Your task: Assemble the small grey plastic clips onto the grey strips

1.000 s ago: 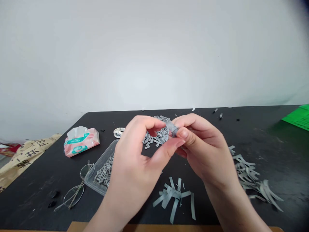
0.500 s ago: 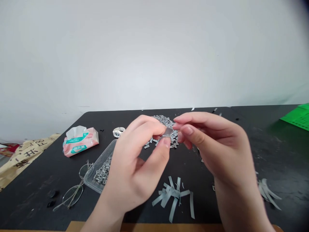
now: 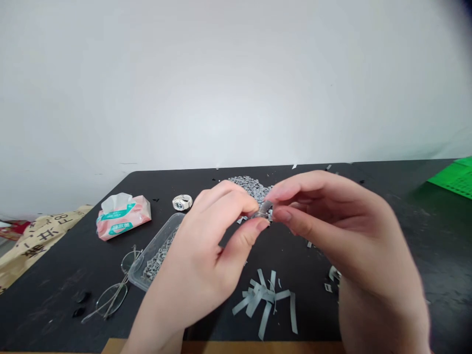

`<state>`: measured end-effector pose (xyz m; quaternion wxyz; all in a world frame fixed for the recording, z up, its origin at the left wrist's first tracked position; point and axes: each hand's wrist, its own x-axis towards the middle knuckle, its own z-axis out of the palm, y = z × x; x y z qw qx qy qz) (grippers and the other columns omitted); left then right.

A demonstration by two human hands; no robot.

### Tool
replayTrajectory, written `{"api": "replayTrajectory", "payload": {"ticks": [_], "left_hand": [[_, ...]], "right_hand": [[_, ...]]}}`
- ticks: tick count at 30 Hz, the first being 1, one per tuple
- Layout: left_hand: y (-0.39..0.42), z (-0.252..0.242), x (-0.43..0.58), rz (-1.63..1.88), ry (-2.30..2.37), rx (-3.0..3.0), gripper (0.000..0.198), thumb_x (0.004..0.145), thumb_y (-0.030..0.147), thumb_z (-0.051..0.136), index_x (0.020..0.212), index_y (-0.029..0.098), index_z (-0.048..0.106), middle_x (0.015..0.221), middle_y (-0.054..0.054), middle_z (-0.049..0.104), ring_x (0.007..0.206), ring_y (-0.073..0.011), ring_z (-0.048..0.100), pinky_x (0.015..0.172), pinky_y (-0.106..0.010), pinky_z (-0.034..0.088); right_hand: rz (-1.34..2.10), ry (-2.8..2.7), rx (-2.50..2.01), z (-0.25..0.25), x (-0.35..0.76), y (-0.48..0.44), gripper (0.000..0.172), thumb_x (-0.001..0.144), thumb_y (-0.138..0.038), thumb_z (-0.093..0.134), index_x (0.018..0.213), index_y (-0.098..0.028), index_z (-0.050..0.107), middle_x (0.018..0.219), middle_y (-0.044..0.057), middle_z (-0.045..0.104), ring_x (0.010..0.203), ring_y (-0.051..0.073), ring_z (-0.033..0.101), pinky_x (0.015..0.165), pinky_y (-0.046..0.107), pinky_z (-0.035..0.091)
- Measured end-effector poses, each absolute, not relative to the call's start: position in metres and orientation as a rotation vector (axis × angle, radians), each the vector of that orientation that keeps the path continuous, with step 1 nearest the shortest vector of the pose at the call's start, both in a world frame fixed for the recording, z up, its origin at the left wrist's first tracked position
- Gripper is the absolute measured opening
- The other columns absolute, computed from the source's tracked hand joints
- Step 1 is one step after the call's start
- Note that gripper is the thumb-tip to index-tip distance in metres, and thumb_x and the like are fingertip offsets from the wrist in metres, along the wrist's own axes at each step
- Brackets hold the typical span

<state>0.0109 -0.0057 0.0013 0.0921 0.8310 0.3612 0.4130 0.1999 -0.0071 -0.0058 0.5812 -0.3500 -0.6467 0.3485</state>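
Note:
My left hand is closed, with thumb and index finger pinching a short grey strip. Opposite it, my right hand has its thumb and index fingertip at the strip's other end, in a loose pinch. The strip looks bent upward between the two hands; a small part at its lower end is mostly hidden by my left fingers. Behind my hands lies a pile of small grey pieces. Below them, several longer pale grey strips are heaped on the black table.
Left of my left hand stands a clear plastic box with small grey buckle-like pieces. Eyeglasses, a tissue pack and a white tape roll lie further left. A green sheet is at the far right.
My right hand has closed in on the piece, and its fingertips now meet the strip. The strip has turned from lying flat to bent upward. My left hand has shifted slightly right.

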Motion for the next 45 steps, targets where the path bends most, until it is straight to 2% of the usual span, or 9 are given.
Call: {"api": "replayTrajectory", "payload": {"ticks": [6, 9, 14, 17, 23, 28, 35, 39, 45], "left_hand": [[-0.006, 0.001, 0.012, 1.240, 1.137, 2.633, 0.015, 0.099, 0.010, 0.056, 0.089, 0.022, 0.058, 0.091, 0.001, 0.066, 0.085, -0.0136, 0.060, 0.078, -0.029, 0.047], [-0.006, -0.001, 0.013, 1.243, 1.105, 2.702, 0.015, 0.098, 0.008, 0.056, 0.092, 0.022, 0.059, 0.094, 0.001, 0.068, 0.087, -0.0139, 0.062, 0.082, -0.030, 0.048], [-0.003, -0.006, 0.015, 1.211, 1.074, 2.637, 0.013, 0.100, 0.010, 0.055, 0.099, 0.023, 0.061, 0.101, -0.001, 0.069, 0.096, -0.0157, 0.064, 0.088, -0.032, 0.050], [-0.002, -0.006, 0.016, 1.208, 1.038, 2.527, 0.014, 0.099, 0.010, 0.054, 0.100, 0.023, 0.061, 0.103, -0.003, 0.069, 0.096, -0.0170, 0.064, 0.085, -0.032, 0.052], [-0.006, 0.002, 0.016, 1.140, 0.964, 2.491, 0.019, 0.093, 0.005, 0.054, 0.087, 0.022, 0.057, 0.088, 0.001, 0.064, 0.086, -0.0140, 0.061, 0.081, -0.028, 0.052], [-0.007, 0.004, 0.015, 1.131, 1.001, 2.542, 0.020, 0.091, 0.003, 0.052, 0.084, 0.021, 0.054, 0.083, 0.002, 0.061, 0.080, -0.0123, 0.058, 0.075, -0.027, 0.050], [-0.006, 0.002, 0.012, 1.220, 0.976, 2.401, 0.011, 0.097, 0.013, 0.056, 0.093, 0.023, 0.060, 0.092, -0.001, 0.068, 0.084, -0.0146, 0.063, 0.074, -0.028, 0.053], [-0.008, 0.005, 0.010, 1.269, 1.039, 2.352, 0.014, 0.096, 0.011, 0.058, 0.093, 0.023, 0.063, 0.088, 0.003, 0.070, 0.076, -0.0110, 0.063, 0.068, -0.022, 0.052], [-0.011, 0.006, 0.009, 1.346, 1.018, 2.329, 0.014, 0.094, 0.010, 0.060, 0.092, 0.024, 0.061, 0.089, 0.004, 0.069, 0.079, -0.0088, 0.063, 0.067, -0.019, 0.051]], "right_hand": [[0.639, -1.644, -0.872, -0.006, 0.200, -0.008, 0.006, 0.089, -0.023, 0.077, 0.085, -0.028, 0.076, 0.105, 0.003, 0.076, 0.098, 0.021, 0.070, 0.068, 0.027, 0.056], [0.671, -1.716, -0.874, -0.008, 0.203, -0.004, 0.008, 0.093, -0.022, 0.072, 0.085, -0.025, 0.072, 0.105, 0.005, 0.073, 0.097, 0.021, 0.067, 0.070, 0.029, 0.054], [0.739, -1.884, -0.864, -0.008, 0.207, 0.000, 0.017, 0.102, -0.022, 0.056, 0.085, -0.023, 0.060, 0.091, 0.004, 0.064, 0.086, 0.018, 0.059, 0.074, 0.031, 0.049], [0.759, -1.884, -0.859, -0.007, 0.206, 0.000, 0.020, 0.105, -0.024, 0.050, 0.085, -0.023, 0.056, 0.089, 0.004, 0.060, 0.083, 0.017, 0.055, 0.074, 0.031, 0.047], [0.930, -1.921, -0.785, -0.007, 0.205, -0.002, 0.018, 0.106, -0.027, 0.049, 0.097, -0.021, 0.064, 0.093, 0.005, 0.064, 0.087, 0.018, 0.059, 0.078, 0.033, 0.049], [0.867, -1.903, -0.822, -0.009, 0.200, -0.004, 0.019, 0.106, -0.024, 0.047, 0.093, -0.021, 0.059, 0.095, 0.004, 0.063, 0.088, 0.017, 0.058, 0.080, 0.032, 0.049], [0.880, -1.738, -0.850, -0.009, 0.200, -0.005, 0.016, 0.103, -0.026, 0.057, 0.089, -0.021, 0.064, 0.082, 0.002, 0.061, 0.073, 0.013, 0.056, 0.063, 0.025, 0.047], [0.912, -1.568, -0.781, -0.008, 0.200, -0.006, 0.002, 0.094, -0.023, 0.072, 0.092, -0.023, 0.072, 0.081, 0.001, 0.069, 0.067, 0.013, 0.062, 0.056, 0.023, 0.050], [0.972, -1.509, -0.770, -0.005, 0.199, -0.007, 0.013, 0.084, -0.017, 0.082, 0.094, -0.026, 0.081, 0.083, 0.001, 0.078, 0.072, 0.014, 0.070, 0.063, 0.024, 0.059]]}}
